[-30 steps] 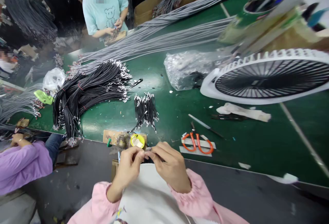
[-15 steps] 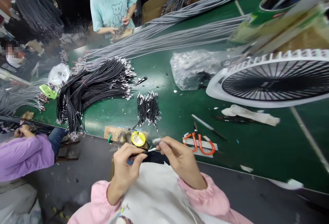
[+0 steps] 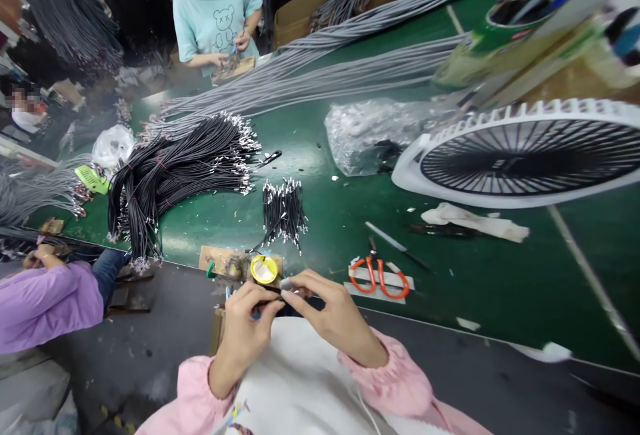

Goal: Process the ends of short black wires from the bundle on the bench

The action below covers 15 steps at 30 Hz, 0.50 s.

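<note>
Left hand: I've got my left hand (image 3: 245, 325) curled shut at the table edge, fingers pinching a thin tool with a blue grip (image 3: 255, 314) (what sort of tool, I can't make out).
Right hand: my right hand (image 3: 330, 315) is right beside it, thumb and forefinger closed on a small silvery-tipped wire piece (image 3: 289, 285); the fingertips of both hands nearly meet.
Held piece: it sits just above the near edge of the green table (image 3: 500, 288), close in front of the yellow dish (image 3: 263, 269).
Yellow dish: round, resting on a small wooden block (image 3: 220, 263) just beyond my knuckles.
Short wires: a small bundle of black wires (image 3: 284, 212) with metal ends lies past the dish, well clear of my hands.
Big bundle: a much larger heap of black cables (image 3: 170, 172) spreads off to the left.
Scissors: orange-handled scissors (image 3: 377, 275) lie on a taped patch to the right of my right hand, near but untouched.
Fan: a white fan guard (image 3: 525, 155) sits far right, a clear plastic bag (image 3: 370, 132) next to it.
Grey cables: long grey cables (image 3: 340, 75) run across the far side.
Others: a person in a purple sleeve (image 3: 45, 305) works at my left; another in a teal shirt (image 3: 215, 15) stands across the table.
</note>
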{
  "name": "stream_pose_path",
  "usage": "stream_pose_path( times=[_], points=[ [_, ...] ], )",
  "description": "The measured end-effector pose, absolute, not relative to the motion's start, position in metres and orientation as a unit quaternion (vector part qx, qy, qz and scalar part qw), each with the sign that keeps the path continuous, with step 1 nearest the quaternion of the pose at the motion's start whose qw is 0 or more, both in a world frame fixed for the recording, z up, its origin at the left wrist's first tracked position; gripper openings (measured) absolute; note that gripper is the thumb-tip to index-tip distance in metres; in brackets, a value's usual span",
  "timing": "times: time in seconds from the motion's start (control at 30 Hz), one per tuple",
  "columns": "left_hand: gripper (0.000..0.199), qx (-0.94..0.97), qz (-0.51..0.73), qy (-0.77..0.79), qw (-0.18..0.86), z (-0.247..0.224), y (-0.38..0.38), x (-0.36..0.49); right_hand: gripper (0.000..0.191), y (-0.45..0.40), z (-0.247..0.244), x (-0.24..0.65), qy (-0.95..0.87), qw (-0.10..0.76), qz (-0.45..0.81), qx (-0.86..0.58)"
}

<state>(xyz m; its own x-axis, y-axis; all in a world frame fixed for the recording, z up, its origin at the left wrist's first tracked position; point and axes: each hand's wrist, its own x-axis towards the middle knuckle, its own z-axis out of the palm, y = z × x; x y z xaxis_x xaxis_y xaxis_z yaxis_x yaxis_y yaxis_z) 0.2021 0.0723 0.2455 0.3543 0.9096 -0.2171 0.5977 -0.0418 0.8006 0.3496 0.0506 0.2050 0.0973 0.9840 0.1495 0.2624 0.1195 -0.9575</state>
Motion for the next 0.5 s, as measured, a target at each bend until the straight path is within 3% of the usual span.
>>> stream_pose_path(
  times=[0.13, 0.5],
  points=[
    [0.021, 0.695, 0.163, 0.543, 0.442, 0.237, 0.070, 0.199, 0.025, 0.044, 0.191, 0.350, -0.532, 0.473, 0.431, -0.555],
    [0.023, 0.671, 0.139, 0.577, 0.445, 0.218, 0.071, 0.184, 0.041, 0.047, 0.160, 0.354, -0.414, 0.478, 0.452, -0.629]
  ],
)
